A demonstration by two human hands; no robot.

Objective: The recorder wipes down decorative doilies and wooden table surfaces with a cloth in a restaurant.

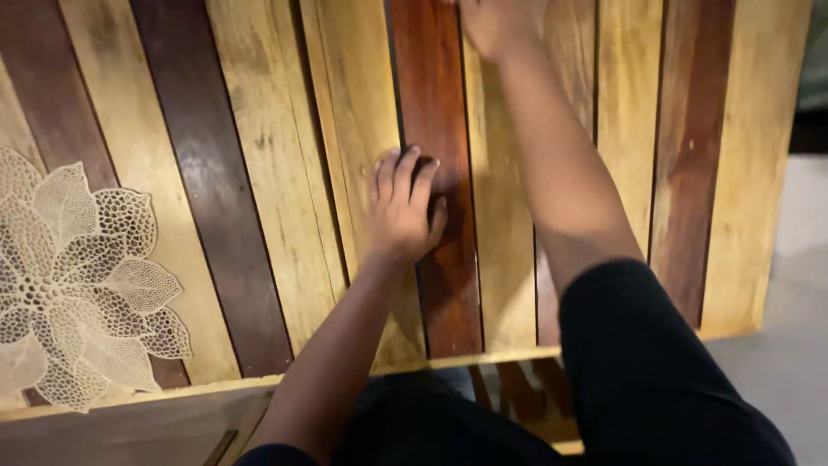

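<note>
My left hand (403,207) lies palm down on the wooden slat table (259,173), fingers close together, resting across a yellow plank and a red-brown plank near the middle. It holds nothing. My right hand (496,22) reaches to the far edge of the view along another plank; most of its fingers are cut off by the top of the frame, so what they touch is hidden. Both arms wear black short sleeves.
A pale lace placemat (73,276) shaped like leaves lies at the table's left front. The table's front rim (172,393) runs below my arms. Grey floor (793,328) shows to the right of the table's edge.
</note>
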